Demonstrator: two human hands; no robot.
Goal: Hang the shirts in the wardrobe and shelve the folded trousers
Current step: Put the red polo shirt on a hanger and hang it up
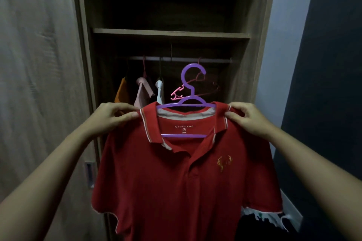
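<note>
open wardrobe (260, 45) dead ahead, dark inside, and the red polo shirt (166, 182) is held up in front of it, below the rail and not yet hung. left hand (111, 117) pinches the collar edge on its side, right hand (248, 119) pinches the other, fingers curled on cloth at both ends. here's the worry: neither hand has hold of the purple hanger (191, 90), which rides inside the neck on the fabric alone, and that placket looks undone, so a tilt on the way up could let one arm of it slip out and drop the shirt. the hung clothes (143, 92) crowd the left of the rail, so the gap lies to the right, i'd say. trouble there too: an empty pink hanger (177, 93) hangs crooked just behind the purple hook and could snag it. the rail (176, 59) sits close under the shelf (170, 33), so there looks to be little room to lift the hook over, and steering it by the cloth will be loose work. no folded trousers that i can make out.
</note>
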